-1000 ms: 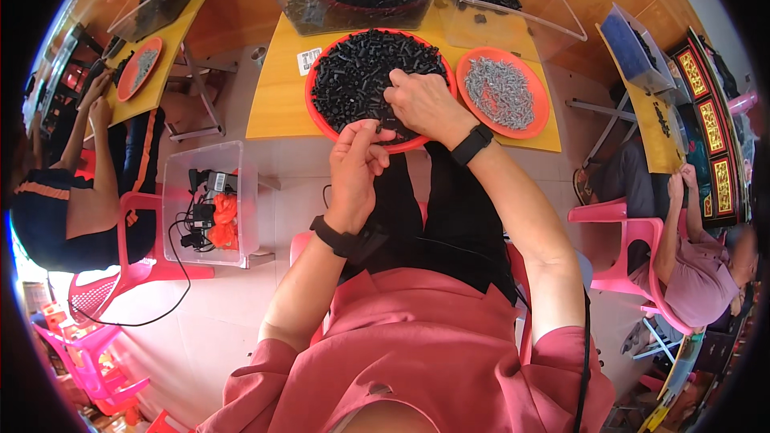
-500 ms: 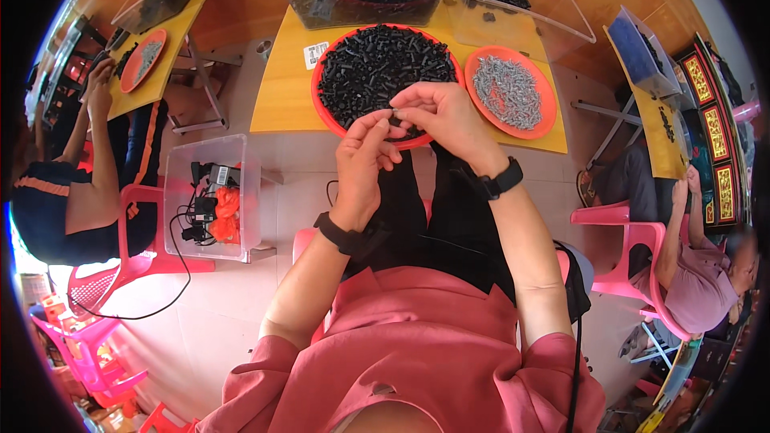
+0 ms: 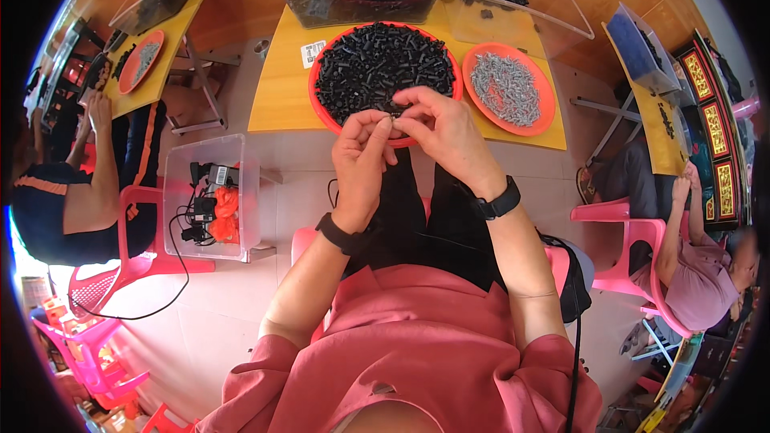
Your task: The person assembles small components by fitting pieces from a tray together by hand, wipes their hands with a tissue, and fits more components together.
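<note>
Over the near edge of a red basin (image 3: 314, 90), my left hand (image 3: 358, 167) and my right hand (image 3: 446, 133) meet fingertip to fingertip. Each has thumb and forefinger pinched together. A tiny piece shows between them, mostly hidden by the fingers and too small to name. Heaped in the basin are many short black tubular pieces (image 3: 383, 60). Right of it, an orange plate (image 3: 548, 100) carries a pile of small silver screw-like pieces (image 3: 505, 87). Both wrists wear black bands.
Behind the basin, a clear bin (image 3: 365, 2) of black pieces stands on the yellow table (image 3: 277, 100), beside a second clear bin (image 3: 553, 12). On the left, a floor box (image 3: 253, 216) holds adapters and cables. Co-workers sit left (image 3: 96, 192) and right (image 3: 698, 273) at other tables.
My fingertips have drawn closer together, the right hand tilting slightly and shifting down. The left co-worker's hands have moved lower. The basin and plate stay in place.
</note>
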Available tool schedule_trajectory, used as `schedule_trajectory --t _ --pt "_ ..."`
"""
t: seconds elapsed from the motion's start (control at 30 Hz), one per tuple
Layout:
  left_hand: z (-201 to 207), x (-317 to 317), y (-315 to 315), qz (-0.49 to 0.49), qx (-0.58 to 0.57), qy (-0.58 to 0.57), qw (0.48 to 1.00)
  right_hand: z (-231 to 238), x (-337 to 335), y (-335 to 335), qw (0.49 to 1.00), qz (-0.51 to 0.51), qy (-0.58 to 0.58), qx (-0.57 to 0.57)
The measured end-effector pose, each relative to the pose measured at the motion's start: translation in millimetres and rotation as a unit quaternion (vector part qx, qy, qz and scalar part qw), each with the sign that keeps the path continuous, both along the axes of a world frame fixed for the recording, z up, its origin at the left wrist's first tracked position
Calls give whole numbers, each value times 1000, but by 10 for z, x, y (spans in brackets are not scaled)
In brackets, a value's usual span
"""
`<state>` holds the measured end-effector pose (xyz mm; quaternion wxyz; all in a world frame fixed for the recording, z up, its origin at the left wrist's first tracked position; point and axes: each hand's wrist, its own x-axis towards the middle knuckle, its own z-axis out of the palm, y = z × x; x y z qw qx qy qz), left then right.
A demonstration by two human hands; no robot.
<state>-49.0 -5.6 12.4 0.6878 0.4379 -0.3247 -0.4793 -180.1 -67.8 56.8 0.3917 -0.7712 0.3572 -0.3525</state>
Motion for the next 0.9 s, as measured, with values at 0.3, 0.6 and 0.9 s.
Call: schedule_trajectory --t 0.3,0.6,0.9 --pt "-15 -3 6 0 -20 5 1000 -176 -5 -31 988 32 -44 148" --pt "5 -12 19 2 -24 -11 1000 -108 6 4 953 28 -143 265" --pt "-35 31 -9 -14 46 26 999 -192 56 135 980 -93 -141 107"
